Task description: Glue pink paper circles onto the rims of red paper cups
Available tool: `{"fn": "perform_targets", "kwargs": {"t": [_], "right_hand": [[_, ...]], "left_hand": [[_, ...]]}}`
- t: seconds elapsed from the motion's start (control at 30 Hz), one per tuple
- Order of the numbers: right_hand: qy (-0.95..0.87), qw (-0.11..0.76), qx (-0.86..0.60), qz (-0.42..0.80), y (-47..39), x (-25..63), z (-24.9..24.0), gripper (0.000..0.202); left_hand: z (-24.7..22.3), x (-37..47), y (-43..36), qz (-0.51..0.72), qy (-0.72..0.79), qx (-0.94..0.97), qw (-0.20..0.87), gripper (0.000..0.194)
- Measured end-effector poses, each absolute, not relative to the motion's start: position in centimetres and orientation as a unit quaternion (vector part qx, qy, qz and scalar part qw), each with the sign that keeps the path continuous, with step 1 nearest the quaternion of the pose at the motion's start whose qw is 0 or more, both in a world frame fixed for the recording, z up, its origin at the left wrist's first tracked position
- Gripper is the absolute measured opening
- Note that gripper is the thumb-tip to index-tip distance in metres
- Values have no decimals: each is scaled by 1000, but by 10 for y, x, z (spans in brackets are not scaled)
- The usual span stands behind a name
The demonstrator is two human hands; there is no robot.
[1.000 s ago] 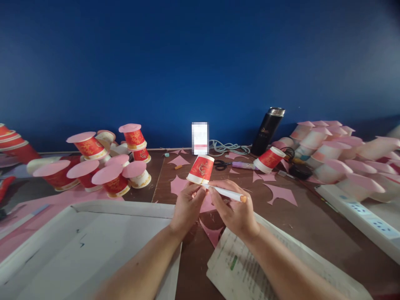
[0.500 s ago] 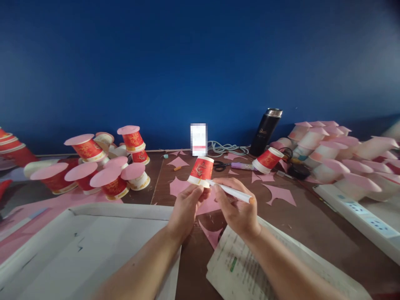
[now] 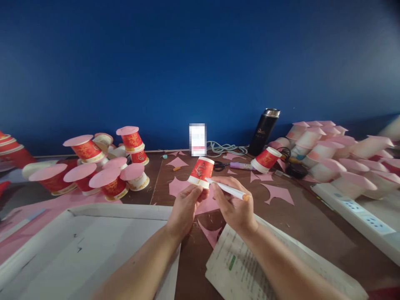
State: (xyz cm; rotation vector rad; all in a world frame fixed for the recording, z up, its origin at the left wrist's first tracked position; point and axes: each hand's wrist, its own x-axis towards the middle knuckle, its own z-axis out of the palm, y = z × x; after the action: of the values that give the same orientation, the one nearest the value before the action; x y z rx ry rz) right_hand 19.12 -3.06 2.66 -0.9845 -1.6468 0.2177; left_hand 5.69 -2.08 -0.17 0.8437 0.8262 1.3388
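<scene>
My left hand (image 3: 184,207) pinches a red and white paper cup (image 3: 203,167) by its wide rim, which points down towards me. A dragon and gold marks are printed on the cup's side. In my right hand (image 3: 238,205) is a white pen (image 3: 227,188) with an orange end, gripped as for writing. Its tip meets or nearly meets the cup's side near the rim; actual contact I cannot tell. Under the hands lie pink paper scraps (image 3: 177,186). Another red paper cup (image 3: 266,160) rests upside down and tilted, further right.
Paper cups topped with pink discs (image 3: 113,180) stand at left, and more pink-topped cups (image 3: 331,166) crowd the right. A black flask (image 3: 264,132), scissors (image 3: 220,165), a power strip (image 3: 356,214), printed papers (image 3: 240,262) and a white tray (image 3: 118,211) surround my arms. A blue wall rises behind.
The pen tip has shifted slightly up and left, further over the cup's side. Both hands keep their hold. The whole view has moved a little.
</scene>
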Motion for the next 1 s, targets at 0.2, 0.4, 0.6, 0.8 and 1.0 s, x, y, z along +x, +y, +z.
{"fn": "perform_targets", "kwargs": {"t": [0.2, 0.4, 0.6, 0.8, 1.0], "right_hand": [[-704, 567, -419, 92, -30, 191, 26, 15], [-706, 565, -417, 90, -31, 190, 27, 15], [-708, 565, -416, 83, -30, 190, 27, 15], [-709, 561, -419, 81, -29, 191, 26, 16], [-706, 558, -428, 84, -30, 191, 25, 16]], "left_hand": [[-3, 57, -21, 574, 370, 384, 621, 22], [-2, 56, -22, 571, 361, 389, 627, 19], [0, 56, -22, 563, 371, 395, 624, 19], [-1, 57, -21, 582, 358, 363, 634, 19], [-1, 57, -21, 589, 348, 341, 645, 22]]}}
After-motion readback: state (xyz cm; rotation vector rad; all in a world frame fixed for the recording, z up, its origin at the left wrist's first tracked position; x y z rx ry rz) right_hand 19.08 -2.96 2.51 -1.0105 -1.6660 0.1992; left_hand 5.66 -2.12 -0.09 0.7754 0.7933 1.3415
